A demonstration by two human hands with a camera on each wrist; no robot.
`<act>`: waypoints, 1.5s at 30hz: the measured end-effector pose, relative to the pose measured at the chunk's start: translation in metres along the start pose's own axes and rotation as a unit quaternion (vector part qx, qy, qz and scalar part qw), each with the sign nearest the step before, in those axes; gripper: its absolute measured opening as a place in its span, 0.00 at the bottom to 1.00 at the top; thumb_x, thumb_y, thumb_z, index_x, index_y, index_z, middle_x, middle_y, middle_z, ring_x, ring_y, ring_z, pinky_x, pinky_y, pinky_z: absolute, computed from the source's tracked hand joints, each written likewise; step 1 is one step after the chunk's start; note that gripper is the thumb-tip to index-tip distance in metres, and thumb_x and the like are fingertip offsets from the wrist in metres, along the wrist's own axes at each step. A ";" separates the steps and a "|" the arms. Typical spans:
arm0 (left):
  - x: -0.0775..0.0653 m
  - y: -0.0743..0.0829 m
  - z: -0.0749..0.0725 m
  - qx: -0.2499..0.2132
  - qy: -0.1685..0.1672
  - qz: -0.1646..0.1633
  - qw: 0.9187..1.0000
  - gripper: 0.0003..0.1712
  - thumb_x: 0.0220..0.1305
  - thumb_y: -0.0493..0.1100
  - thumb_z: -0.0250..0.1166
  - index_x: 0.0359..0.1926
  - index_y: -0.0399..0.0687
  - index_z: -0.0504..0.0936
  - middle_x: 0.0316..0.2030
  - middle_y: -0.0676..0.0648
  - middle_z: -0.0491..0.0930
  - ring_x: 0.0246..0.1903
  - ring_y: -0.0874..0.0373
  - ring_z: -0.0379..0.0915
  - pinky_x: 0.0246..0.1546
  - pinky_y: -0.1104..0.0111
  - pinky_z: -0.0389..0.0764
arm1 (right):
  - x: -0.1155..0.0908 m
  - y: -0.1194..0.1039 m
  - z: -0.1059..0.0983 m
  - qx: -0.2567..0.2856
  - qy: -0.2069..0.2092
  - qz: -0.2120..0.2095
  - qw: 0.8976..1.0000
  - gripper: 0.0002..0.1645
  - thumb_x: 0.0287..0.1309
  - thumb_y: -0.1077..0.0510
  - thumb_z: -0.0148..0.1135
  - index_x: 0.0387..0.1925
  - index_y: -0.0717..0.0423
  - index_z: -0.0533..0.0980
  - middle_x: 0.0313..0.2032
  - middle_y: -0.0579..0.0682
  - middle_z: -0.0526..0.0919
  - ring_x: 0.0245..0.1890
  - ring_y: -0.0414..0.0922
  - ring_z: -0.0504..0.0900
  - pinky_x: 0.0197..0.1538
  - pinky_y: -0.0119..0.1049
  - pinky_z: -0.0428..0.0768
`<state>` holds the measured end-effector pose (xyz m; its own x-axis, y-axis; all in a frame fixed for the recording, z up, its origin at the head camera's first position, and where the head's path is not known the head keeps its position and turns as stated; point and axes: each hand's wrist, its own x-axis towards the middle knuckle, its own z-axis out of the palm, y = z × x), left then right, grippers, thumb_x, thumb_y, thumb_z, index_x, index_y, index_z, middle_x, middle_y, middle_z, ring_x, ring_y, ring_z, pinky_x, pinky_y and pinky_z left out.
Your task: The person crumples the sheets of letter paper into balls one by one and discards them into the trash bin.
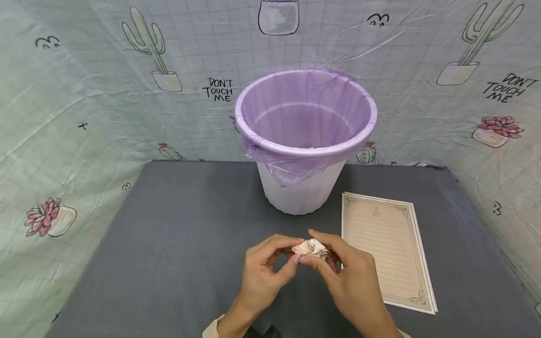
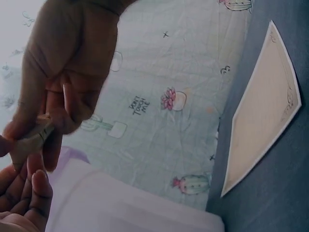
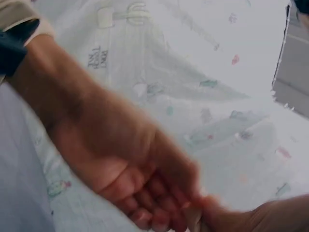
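A small beige wad of folded, creased paper (image 1: pixel 310 247) is held between both hands over the grey table, in front of the bin. My left hand (image 1: pixel 263 277) pinches its left end between thumb and fingers. At the other end, my right hand (image 1: pixel 354 277) grips the paper with its thumb in front and fingers behind. The left wrist view shows the wad (image 2: pixel 30 146) between the two hands' fingertips, partly covered by them. In the right wrist view the fingers hide most of it.
A white bin (image 1: pixel 297 188) lined with a purple bag (image 1: pixel 287 162) stands at the back of the grey table (image 1: pixel 181 244). To the right lie lined beige paper sheets (image 1: pixel 386 253), stacked. A cactus-printed cloth (image 1: pixel 105 108) hangs behind and at the sides.
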<state>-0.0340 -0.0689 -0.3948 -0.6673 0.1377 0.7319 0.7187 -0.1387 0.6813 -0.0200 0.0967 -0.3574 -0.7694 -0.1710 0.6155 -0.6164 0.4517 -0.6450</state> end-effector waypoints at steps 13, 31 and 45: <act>0.009 0.005 0.008 0.019 0.001 0.083 0.996 0.12 0.68 0.32 0.57 0.44 0.22 0.73 0.32 0.34 0.79 0.28 0.51 0.78 0.31 0.65 0.81 | 0.015 0.003 0.014 0.090 0.127 -0.200 0.967 0.21 0.63 0.53 0.60 0.36 0.73 0.77 0.19 0.47 0.70 0.17 0.33 0.60 0.19 0.17 0.57; 0.011 -0.010 0.022 0.049 0.072 0.045 0.995 0.12 0.59 0.23 0.54 0.45 0.25 0.73 0.30 0.37 0.77 0.26 0.53 0.73 0.26 0.67 0.78 | 0.018 0.022 0.038 0.044 0.194 -0.189 0.962 0.23 0.65 0.53 0.58 0.32 0.74 0.77 0.20 0.54 0.76 0.15 0.34 0.61 0.18 0.19 0.60; 0.017 -0.006 0.003 0.033 0.021 0.107 0.994 0.09 0.66 0.31 0.55 0.41 0.25 0.74 0.28 0.38 0.76 0.23 0.56 0.71 0.25 0.70 0.77 | 0.010 0.018 0.017 0.258 0.017 -0.097 0.961 0.14 0.66 0.73 0.47 0.47 0.72 0.77 0.33 0.56 0.81 0.26 0.42 0.73 0.28 0.30 0.73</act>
<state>-0.0492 -0.0631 -0.3859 -0.5049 0.0716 0.8602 0.8550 -0.0948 0.5098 -0.0414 0.0882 -0.3704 -0.6311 -0.1747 0.7558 -0.7556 -0.0819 -0.6499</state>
